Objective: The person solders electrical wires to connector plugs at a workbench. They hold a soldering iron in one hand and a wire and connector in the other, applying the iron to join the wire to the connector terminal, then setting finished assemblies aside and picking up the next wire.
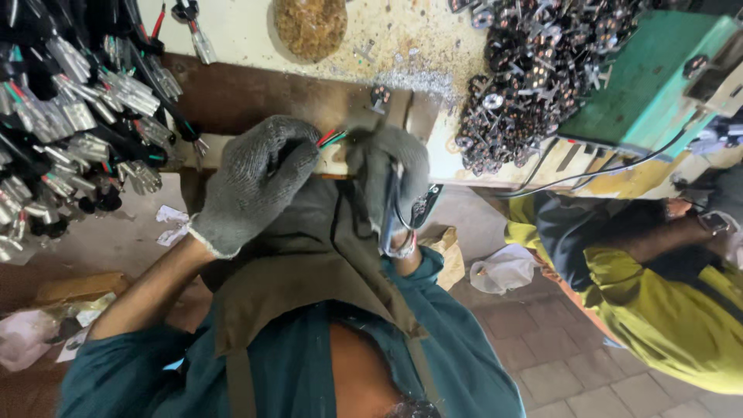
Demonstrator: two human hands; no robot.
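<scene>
Both my hands wear grey knitted gloves and meet at the edge of a workbench (240, 35). My left hand (255, 178) is closed around a short bundle of red, green and black wires (333, 138), whose ends stick out towards the right. My right hand (387, 174) sits just beside it, fingers curled over the same wires. A thin black cable loops down from that hand to a small dark part (423, 207) hanging at the wrist. My teal shirt and brown apron fill the lower view.
A thick bunch of wire harnesses with metal terminals (77, 116) hangs at the left. A heap of small dark metal parts (534, 77) lies on the bench beside a green machine (650, 77). A person in a yellow shirt (665, 294) works at the right. Crumpled paper (503, 267) lies on the floor.
</scene>
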